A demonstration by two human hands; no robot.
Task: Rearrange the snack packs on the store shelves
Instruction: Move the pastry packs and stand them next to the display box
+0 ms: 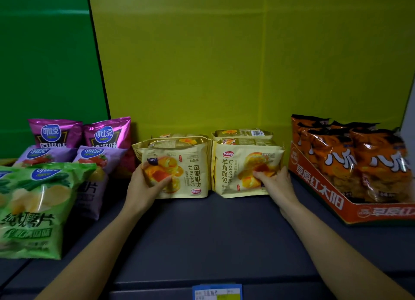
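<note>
Both hands are on the two front croissant packs at the centre of the frame, standing on the dark shelf (213,232) against the yellow back panel (224,64). The left hand (140,187) grips the left croissant pack (179,171) at its lower left corner, fingers (162,183) wrapped over the front; this pack's print reads upside down. The right hand (277,184) holds the right croissant pack (244,171) at its lower right, fingers pressed into the front face. The two packs touch edge to edge, with more croissant packs lined up behind them.

At lower left the green chip bag (38,210) stands well forward of the purple and magenta chip bags (105,136). At right the orange snack bags (368,160) sit in their display carton (318,187).

The croissant rows look nearly squared; I judge that the inverted pack needs turning, and the chip bags at left look loosely staggered.
</note>
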